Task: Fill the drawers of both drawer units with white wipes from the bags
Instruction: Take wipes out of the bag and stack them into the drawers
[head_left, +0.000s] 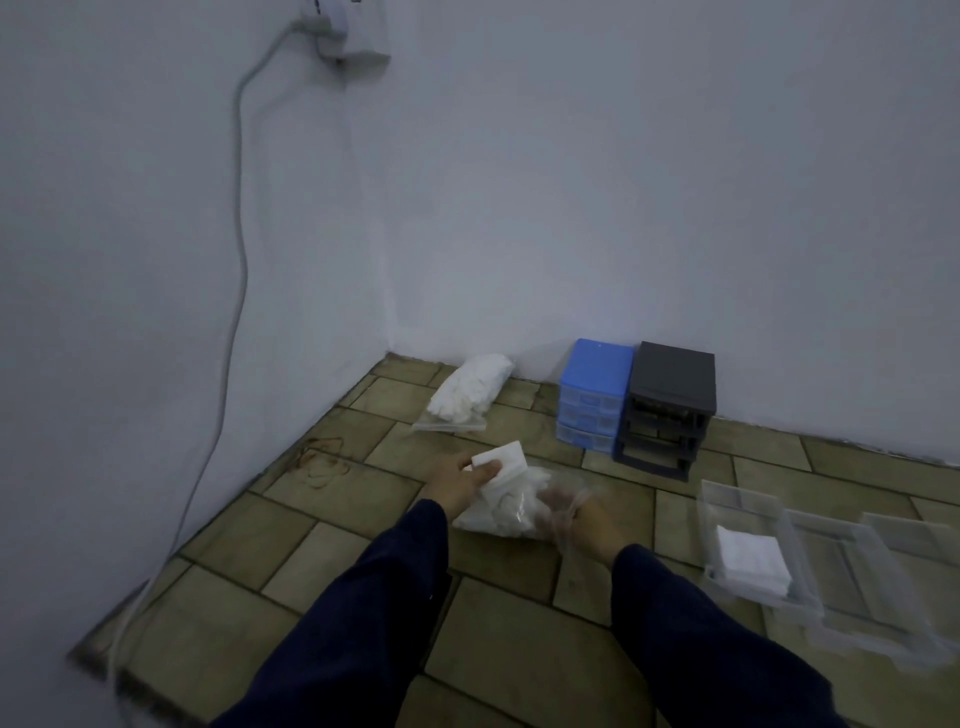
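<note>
A grey cable (236, 291) hangs down the wall, far left of the blue drawer unit (592, 397). A full bag of wipes (467, 392) lies just left of that unit. In front of it, the left hand (457, 480) pinches a white wipe (501, 460), and the right hand (584, 522) grips the open bag (506, 512). The black drawer unit (667, 410) touches the blue one's right side. A clear drawer (748, 540) holding wipes lies further right.

Long dark navy sleeves (727, 634) reach both wrists; the hands (457, 486) are bare.
</note>
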